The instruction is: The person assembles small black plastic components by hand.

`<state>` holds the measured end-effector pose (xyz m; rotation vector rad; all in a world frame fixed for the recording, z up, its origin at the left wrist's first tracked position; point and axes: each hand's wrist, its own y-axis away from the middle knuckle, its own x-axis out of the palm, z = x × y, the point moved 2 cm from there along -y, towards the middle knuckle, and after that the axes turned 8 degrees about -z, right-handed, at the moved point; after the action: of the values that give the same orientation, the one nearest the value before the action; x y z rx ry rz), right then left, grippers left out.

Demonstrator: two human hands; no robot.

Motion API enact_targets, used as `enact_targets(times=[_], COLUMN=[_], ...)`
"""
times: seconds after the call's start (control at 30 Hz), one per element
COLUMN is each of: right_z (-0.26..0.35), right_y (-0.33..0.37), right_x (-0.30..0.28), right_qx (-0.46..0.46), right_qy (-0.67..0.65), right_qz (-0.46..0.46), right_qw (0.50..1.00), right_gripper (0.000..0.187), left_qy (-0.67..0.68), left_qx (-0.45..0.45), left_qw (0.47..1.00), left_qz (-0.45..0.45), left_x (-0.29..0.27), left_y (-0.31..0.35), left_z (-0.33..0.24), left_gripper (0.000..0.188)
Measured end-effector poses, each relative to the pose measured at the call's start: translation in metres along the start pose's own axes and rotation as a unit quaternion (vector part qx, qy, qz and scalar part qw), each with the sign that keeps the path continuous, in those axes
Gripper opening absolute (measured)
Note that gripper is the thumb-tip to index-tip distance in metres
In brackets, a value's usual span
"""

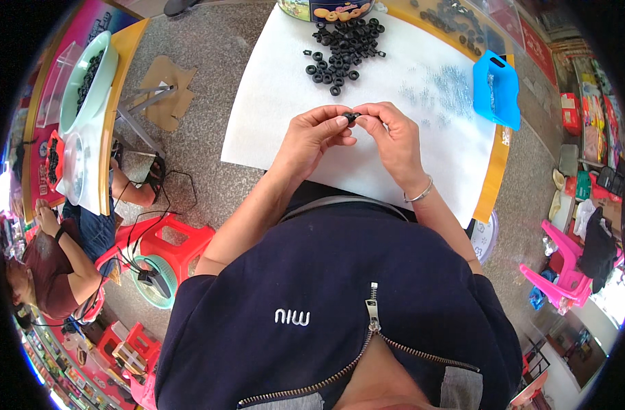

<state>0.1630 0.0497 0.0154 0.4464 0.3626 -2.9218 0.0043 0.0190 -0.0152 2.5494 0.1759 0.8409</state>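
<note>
My left hand [314,133] and my right hand [398,140] meet over the white sheet [278,123] on the table. Between their fingertips is a small black piece [351,117], gripped from both sides; the fingers cover most of it. Beyond my hands lies a loose pile of black ring-shaped parts [346,51], with a few rings apart from it. To the right, many tiny bluish-grey bits [442,89] are scattered over the sheet. A blue plastic scoop-like tray [507,102] holds more of the tiny bits at the table's right edge.
A printed tin [326,11] stands at the far edge, with a clear plastic box [500,17] to its right. At left, another table carries a pale green bowl [109,75] and a red bowl [55,147] of black parts. A person [66,273] sits there, near a red stool [182,239].
</note>
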Motion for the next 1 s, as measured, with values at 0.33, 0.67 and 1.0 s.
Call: enact_targets(times=[0.33, 0.67, 1.0], right_z=[0.004, 0.0, -0.005], right_y=[0.003, 0.002, 0.004], right_x=[0.002, 0.002, -0.006], right_qx=[-0.058, -0.292, -0.367], right_qy=[0.059, 0.206, 0.235], right_qz=[-0.006, 0.002, 0.043], right_qw=[0.997, 0.934, 0.899], right_gripper=[0.012, 0.019, 0.014], left_qy=[-0.028, -0.103, -0.181], left_qx=[0.027, 0.049, 0.002], left_qw=[0.999, 0.994, 0.983], left_qz=[-0.003, 0.0, 0.016], left_x=[-0.002, -0.005, 0.0], left_y=[-0.001, -0.002, 0.001], left_z=[0.002, 0.003, 0.001], left_gripper=[0.02, 0.022, 0.022])
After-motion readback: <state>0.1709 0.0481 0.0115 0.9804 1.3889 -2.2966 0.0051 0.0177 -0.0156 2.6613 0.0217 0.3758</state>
